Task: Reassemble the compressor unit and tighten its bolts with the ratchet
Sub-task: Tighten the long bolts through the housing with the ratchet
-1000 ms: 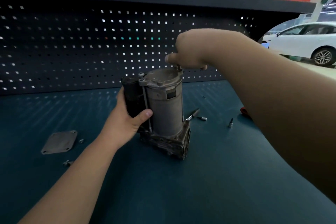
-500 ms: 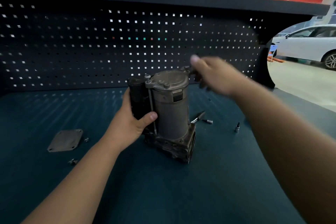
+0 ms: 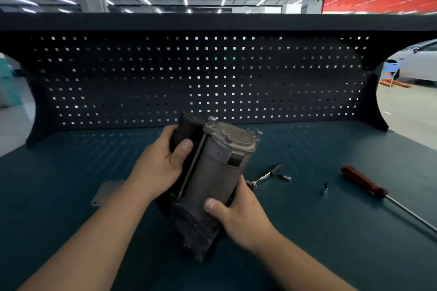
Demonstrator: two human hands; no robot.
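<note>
Compressor unit (image 3: 212, 172), a grey cast-metal cylinder with a dark motor housing alongside and a grimy dark base block, sits at the centre of the dark teal table (image 3: 331, 243). It is tilted, with the capped top leaning away and to the right and the base toward the viewer. Cannot tell whether the base rests on the table. Left hand (image 3: 163, 168) grips the dark motor housing near the top, fingers curled behind it and thumb across the front. Right hand (image 3: 238, 215) grips the lower right of the grey cylinder, thumb pressed on its front face and fingers wrapped out of sight. A long thin silver through-bolt (image 3: 191, 168) runs down the unit's side between the two housings. A small chrome ratchet (image 3: 263, 176) lies on the table just right of the unit, its head partly hidden by the right hand. A loose short silver bolt (image 3: 285, 177) lies just beside the ratchet handle. Further right are a small metal socket bit (image 3: 325, 190) and a red-handled screwdriver with a long steel shaft (image 3: 361, 182). A flat grey metal cover plate (image 3: 106, 192) lies left of the unit, partly hidden by the left forearm. A black perforated pegboard (image 3: 212, 78) stands behind the table.
</note>
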